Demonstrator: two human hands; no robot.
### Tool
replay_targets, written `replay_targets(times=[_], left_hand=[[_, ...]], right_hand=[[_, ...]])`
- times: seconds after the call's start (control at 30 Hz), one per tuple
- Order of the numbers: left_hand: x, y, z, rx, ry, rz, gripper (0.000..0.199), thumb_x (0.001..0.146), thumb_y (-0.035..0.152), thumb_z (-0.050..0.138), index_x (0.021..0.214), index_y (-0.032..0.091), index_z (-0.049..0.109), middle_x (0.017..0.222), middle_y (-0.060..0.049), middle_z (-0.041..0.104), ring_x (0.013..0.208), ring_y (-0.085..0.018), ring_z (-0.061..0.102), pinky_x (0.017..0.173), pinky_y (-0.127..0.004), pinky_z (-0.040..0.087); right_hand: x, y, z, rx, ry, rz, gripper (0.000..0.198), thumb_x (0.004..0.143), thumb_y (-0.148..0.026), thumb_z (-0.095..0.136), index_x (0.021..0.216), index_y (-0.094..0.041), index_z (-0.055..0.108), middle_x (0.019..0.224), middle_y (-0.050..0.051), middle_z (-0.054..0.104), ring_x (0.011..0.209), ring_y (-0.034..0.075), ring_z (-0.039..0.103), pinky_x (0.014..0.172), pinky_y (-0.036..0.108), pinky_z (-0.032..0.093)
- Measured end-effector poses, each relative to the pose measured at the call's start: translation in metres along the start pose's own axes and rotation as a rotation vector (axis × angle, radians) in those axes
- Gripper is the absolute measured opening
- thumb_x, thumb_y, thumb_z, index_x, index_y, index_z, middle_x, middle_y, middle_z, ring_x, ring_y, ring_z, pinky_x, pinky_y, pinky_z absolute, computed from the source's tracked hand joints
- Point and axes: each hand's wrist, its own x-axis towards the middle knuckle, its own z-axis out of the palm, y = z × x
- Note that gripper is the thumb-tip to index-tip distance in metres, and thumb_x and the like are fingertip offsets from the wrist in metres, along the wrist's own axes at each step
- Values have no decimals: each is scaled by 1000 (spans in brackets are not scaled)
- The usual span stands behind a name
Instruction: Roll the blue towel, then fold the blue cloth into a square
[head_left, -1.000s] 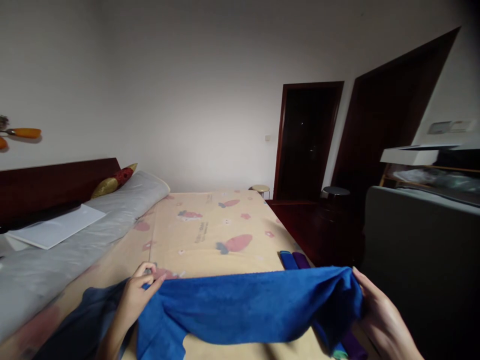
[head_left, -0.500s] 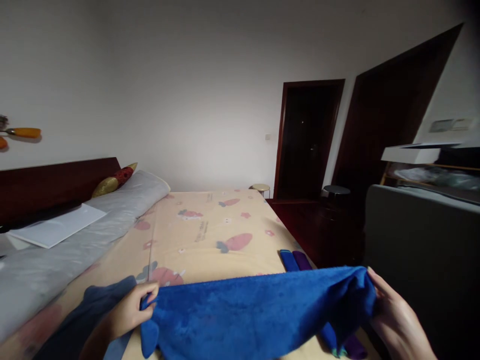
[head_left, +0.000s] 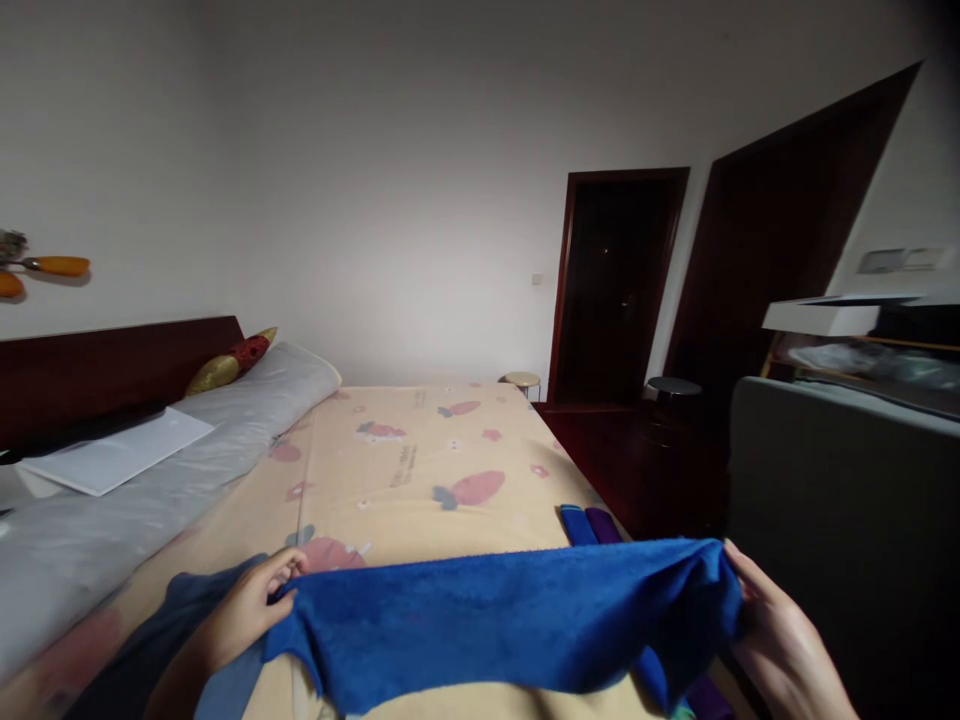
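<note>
Blue: pinching the cloth [head_left: 480, 620] at opposite ends with left hand [head_left: 251, 605] and right hand [head_left: 776, 635], stretched lengthwise between both, with neither nearer, crosswise above the bed [head_left: 412, 455] toward its right edge.

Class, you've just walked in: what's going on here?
Someone's left hand and right hand hold a blue cloth stretched between them above a patterned bedsheet. Its top edge is nearly straight; the rest hangs loosely. Partly behind it, a blue bundle and a purple bundle lie side by side near the bedsheet's edge.
</note>
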Motion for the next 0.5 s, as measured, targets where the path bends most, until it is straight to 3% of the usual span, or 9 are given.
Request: replay_targets(times=[0.1,0.17,0.37,0.5], left_hand=[[0,4,-1,171,9,32,14,60,20,46,71,23,55,73,1,59,73,-17,60,69,-27,47],[3,6,0,253,79,70,12,58,19,43,66,24,51,68,3,56,68,-16,58,67,-27,46],[10,-4,-2,318,387,178,8,64,22,41,63,26,48,63,3,54,62,-16,57,62,-25,45],[7,-19,-13,358,618,264,9,75,27,41,75,26,51,77,-1,61,78,-19,62,74,-28,48]], right_hand=[[1,0,-2,21,-15,2,13,64,-21,72,69,-24,61,49,-6,63,43,13,58,49,24,55],[2,1,-3,-2,-42,-11,16,62,-24,75,70,-24,61,49,-7,62,43,13,58,49,25,56],[-1,4,0,-103,-87,-74,35,48,-30,84,74,-24,62,53,-7,64,46,11,58,42,19,49],[-7,-1,2,-274,-75,-211,50,33,-39,89,74,-25,64,54,-8,62,46,8,53,40,16,44]])
